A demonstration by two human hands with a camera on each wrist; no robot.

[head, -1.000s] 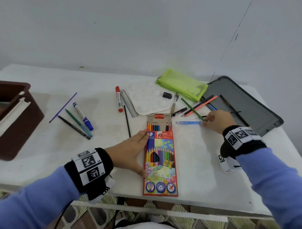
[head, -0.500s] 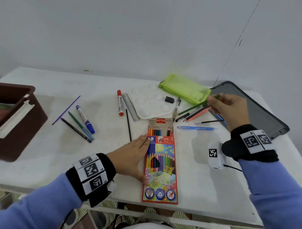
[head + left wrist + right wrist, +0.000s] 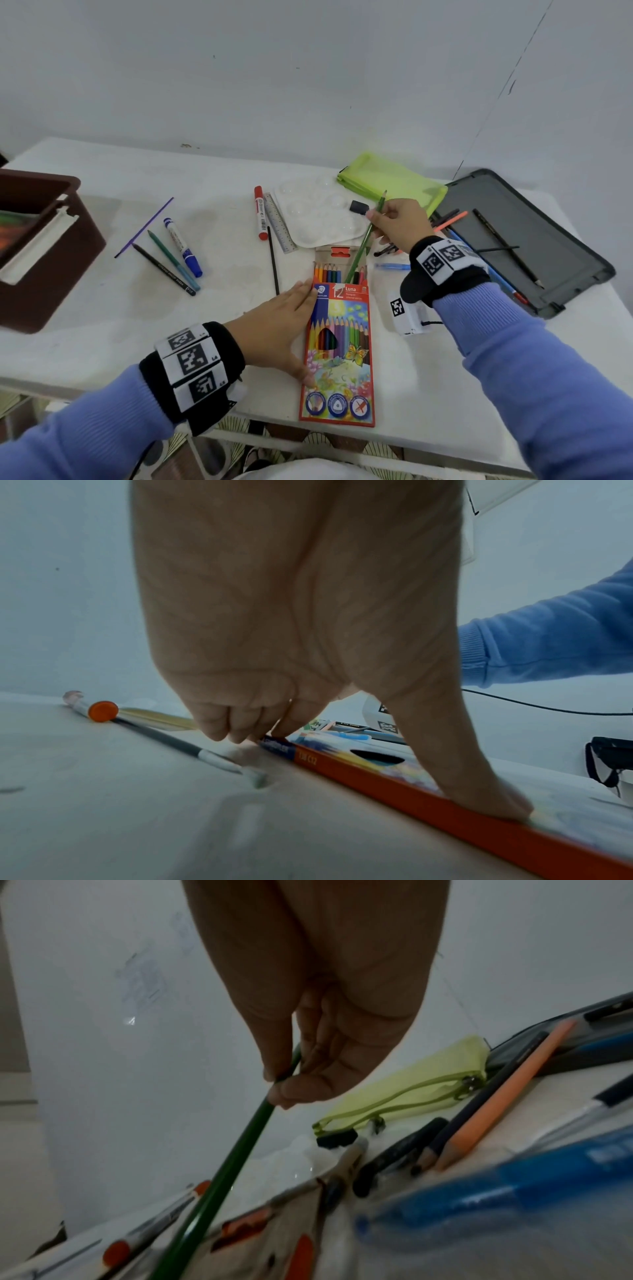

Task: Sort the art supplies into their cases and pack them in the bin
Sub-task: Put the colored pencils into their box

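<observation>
The left hand [image 3: 274, 329] lies flat, fingers straight, against the left edge of the coloured pencil box [image 3: 337, 349], which reaches almost to the near edge of the worktop [image 3: 102, 325]. The right hand [image 3: 399, 222] pinches a green pencil [image 3: 363, 246], its lower end slanting into the box's open top among the other pencils. Loose pens crowd just right of the box. The brown bin [image 3: 51, 246] sits at the far left, bare worktop between.
</observation>
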